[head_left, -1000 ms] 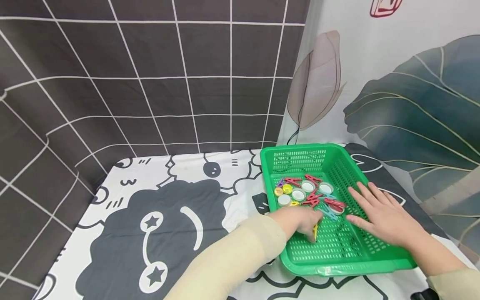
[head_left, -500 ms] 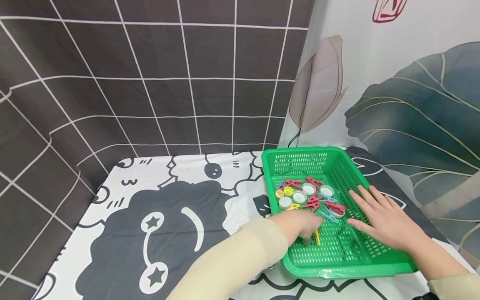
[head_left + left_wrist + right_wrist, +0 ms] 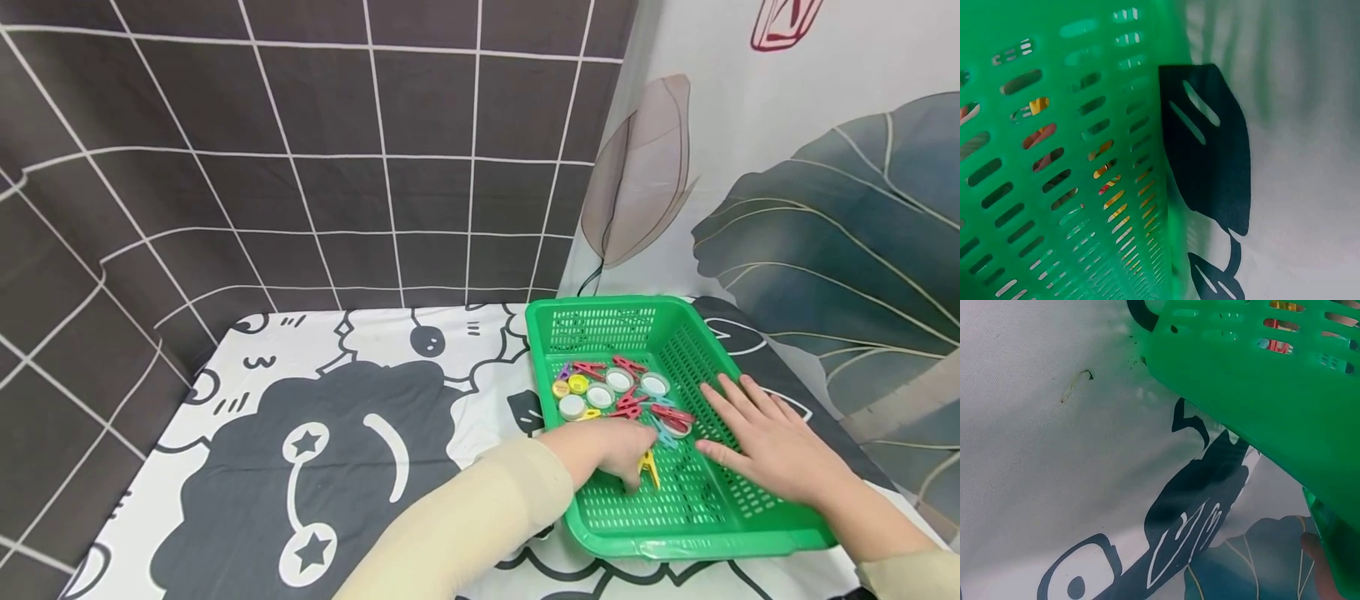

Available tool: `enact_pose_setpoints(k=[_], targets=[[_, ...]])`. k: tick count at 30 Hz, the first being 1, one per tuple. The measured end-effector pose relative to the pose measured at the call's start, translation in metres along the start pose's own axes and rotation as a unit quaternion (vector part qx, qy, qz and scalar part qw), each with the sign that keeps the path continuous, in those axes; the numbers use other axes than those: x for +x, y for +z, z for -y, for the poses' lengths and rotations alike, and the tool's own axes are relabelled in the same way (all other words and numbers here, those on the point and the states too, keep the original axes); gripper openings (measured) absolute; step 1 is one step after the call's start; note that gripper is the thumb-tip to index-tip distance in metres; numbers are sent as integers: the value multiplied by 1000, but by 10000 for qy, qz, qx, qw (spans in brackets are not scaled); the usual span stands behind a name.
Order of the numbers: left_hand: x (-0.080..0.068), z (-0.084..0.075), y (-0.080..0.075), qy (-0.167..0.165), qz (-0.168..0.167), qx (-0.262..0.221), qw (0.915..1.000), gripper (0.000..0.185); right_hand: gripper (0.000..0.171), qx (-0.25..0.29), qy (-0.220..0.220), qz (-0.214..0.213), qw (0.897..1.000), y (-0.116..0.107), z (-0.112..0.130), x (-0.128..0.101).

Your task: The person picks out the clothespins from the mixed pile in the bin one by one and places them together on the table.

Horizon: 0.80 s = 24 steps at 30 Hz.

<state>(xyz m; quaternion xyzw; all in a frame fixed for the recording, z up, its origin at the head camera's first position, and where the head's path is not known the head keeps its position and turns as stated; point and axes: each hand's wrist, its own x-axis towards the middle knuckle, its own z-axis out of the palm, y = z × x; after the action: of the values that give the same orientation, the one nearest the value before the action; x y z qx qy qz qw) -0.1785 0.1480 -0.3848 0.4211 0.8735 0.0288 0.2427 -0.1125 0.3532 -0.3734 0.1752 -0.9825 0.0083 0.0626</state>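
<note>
Yellow clothespin (image 3: 648,467) half hidden under left hand (image 3: 611,446) in green basket (image 3: 697,533).

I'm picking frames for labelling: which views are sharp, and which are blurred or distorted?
Head view: sharp, evenly lit, wall grid lines bowed by the wide lens. Left wrist view: green basket fills the frame up close, soft. Right wrist view: basket wall blurred, cloth clearer.

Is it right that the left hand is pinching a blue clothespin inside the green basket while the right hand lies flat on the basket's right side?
Not quite: the clothespin in the left hand is yellow, as the head view shows. The rest stands: green basket, right hand flat on its right side.
</note>
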Motion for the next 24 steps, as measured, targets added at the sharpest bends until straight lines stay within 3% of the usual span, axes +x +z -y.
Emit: enact_pose_setpoints(k=[6, 14, 24], targets=[[-6, 3, -5, 185, -121, -164, 9996, 64, 78, 140, 41, 151, 9998, -1, 2, 2], [-19, 11, -24, 337, -305, -640, 9969, 69, 78, 206, 23, 224, 9995, -2, 2, 4], [-27, 15, -36, 358, -432, -644, 9963, 71, 78, 179, 47, 169, 9997, -1, 0, 0]])
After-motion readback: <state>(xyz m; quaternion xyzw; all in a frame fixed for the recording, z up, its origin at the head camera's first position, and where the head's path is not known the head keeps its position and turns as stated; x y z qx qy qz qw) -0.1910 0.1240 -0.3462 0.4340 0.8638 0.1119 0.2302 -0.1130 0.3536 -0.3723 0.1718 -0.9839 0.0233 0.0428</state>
